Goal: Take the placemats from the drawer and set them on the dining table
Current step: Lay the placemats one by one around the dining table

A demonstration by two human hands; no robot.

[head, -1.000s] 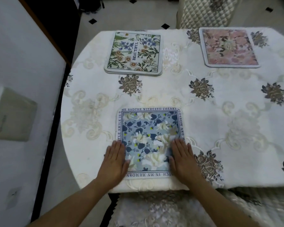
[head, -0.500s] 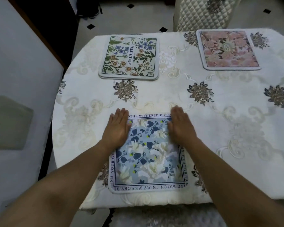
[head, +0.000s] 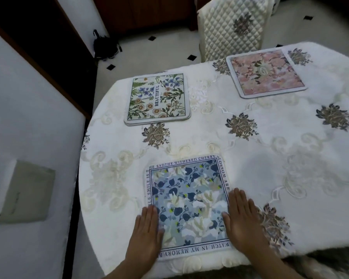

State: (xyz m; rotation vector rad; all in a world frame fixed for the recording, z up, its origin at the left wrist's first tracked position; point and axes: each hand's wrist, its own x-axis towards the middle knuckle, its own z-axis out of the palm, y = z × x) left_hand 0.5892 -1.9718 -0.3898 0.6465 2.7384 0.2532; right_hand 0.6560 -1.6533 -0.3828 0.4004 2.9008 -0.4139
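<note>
The blue floral placemat [head: 187, 200] lies flat on the worktop [head: 270, 158], at its near edge and left of centre, with its lettered border squared to that edge. The left hand [head: 146, 232] rests palm down on the mat's near left corner, fingers straight and together, gripping nothing. The right hand [head: 242, 222] lies flat in the same way along the mat's right border, part on the mat and part on the cloth, also gripping nothing.

A green floral placemat [head: 157, 98], printed BEAUTIFUL, lies flat at the far left of the worktop. A pink floral placemat [head: 266, 74] lies flat at the far right, well apart from the other two.

The worktop carries a white embroidered cloth. A quilted chair [head: 230, 29] stands beyond its far edge. A dark object [head: 105, 46], possibly a bag, sits on the tiled floor [head: 169, 49] at the far left; the view is too dim to confirm.
</note>
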